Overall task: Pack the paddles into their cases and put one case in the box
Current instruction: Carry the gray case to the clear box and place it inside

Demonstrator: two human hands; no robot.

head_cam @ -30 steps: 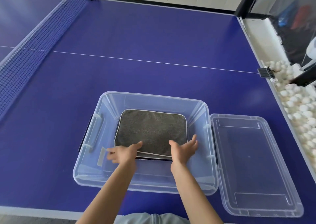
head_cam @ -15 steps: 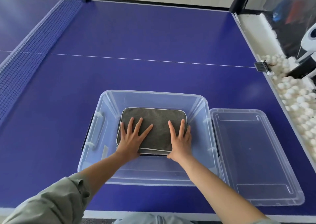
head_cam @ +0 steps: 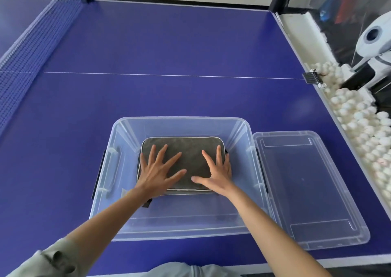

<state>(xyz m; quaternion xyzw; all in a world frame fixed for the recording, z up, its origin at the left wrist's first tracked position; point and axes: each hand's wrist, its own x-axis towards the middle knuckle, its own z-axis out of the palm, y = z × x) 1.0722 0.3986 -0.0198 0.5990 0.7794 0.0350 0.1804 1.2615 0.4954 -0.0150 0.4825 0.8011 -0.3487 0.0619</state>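
Far left: net (head_cam: 31,50) runs along the blue counter (head_cam: 169,44), well apart from the work area. Near the front edge sits the clear plastic box (head_cam: 179,122), open-topped, with a dark latch on its left wall. Inside it, flat on the floor of the box, lies a grey fabric case (head_cam: 186,147) with pale piping; zip edge faces the person, a dark tab shows at its near left corner. Only one case visible; whether a second lies beneath cannot be told. Left hand (head_cam: 157,173) rests palm-down on the left half of the case, fingers (head_cam: 161,153) straight and spread apart, gripping nothing. Right hand (head_cam: 218,171) lies likewise on the right half, fingers straight and fanned, outer ones reaching the case's right edge, thumb pointing inward toward the left thumb. Just beside the box on the right, touching or nearly so, the matching clear lid (head_cam: 309,192) lies on the counter. Far right, off the counter: a trough of white balls (head_cam: 359,124) and a white ball machine (head_cam: 374,37). Judgement: case-in-box step is essentially complete; hands are pressing it flat. Next move probably calls for lifting both hands clear without dragging the case; fitting the lid may follow, though the task does not ask for it.
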